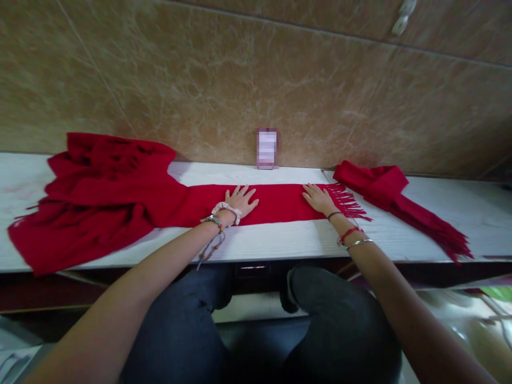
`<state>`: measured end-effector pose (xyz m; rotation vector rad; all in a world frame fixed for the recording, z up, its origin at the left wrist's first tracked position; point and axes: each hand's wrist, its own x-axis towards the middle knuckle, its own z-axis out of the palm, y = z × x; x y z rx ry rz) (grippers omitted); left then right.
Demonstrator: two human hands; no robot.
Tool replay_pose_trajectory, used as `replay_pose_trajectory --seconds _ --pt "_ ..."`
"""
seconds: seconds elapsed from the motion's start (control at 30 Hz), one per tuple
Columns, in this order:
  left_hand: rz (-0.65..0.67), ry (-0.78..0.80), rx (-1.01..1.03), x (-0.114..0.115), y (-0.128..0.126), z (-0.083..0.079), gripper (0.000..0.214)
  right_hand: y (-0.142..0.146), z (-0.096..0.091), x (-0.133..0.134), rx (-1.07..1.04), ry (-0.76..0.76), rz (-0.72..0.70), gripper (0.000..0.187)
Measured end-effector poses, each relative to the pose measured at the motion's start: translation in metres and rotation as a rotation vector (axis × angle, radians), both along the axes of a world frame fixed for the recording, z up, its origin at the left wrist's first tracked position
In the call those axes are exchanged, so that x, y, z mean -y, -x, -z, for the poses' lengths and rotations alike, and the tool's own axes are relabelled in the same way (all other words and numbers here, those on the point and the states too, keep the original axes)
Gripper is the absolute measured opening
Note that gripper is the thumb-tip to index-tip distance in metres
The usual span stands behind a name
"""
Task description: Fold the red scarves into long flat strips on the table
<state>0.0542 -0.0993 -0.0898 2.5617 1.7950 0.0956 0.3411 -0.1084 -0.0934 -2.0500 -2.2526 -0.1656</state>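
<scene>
A red scarf [280,204] lies flat across the white table, its fringed end toward the right. My left hand [241,201] rests on the middle of it, palm down with fingers spread. Close to the fringe, my right hand [319,199] lies flat on the same scarf, fingers stretched out. Neither hand grips anything. To the left, the flat strip runs into a large crumpled heap of red fabric [104,197]; whether it is one piece with the scarf I cannot tell. Right of the fringe lies another red scarf [384,186], folded over with its fringed end pointing toward the front edge.
The narrow white table [280,242] stands against a brown marble-tiled wall [224,80]. A phone-like object [267,149], its front blurred out, leans upright on the wall at the table's back edge. My knees are below the front edge.
</scene>
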Motion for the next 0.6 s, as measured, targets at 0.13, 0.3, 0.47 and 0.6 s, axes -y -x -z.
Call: replay_pose_trajectory --seconds 0.13,0.3,0.47,0.6 --pt "-0.003 -0.02 0.01 -0.0014 -0.0007 0.0017 0.057 -0.0017 -0.0006 -0.0006 -0.028 -0.01 0.007 0.048" --pt "-0.003 -0.025 0.018 -0.0014 -0.0016 0.0012 0.056 -0.002 0.0011 -0.0019 -0.028 -0.006 0.014 0.047" --pt "-0.001 -0.026 0.025 -0.0013 -0.0017 0.0009 0.056 -0.002 0.0013 -0.0026 -0.03 -0.019 0.019 0.047" --pt "-0.004 -0.025 0.031 -0.0018 -0.0025 0.0005 0.056 -0.0032 0.0013 -0.0035 -0.037 -0.008 0.012 0.047"
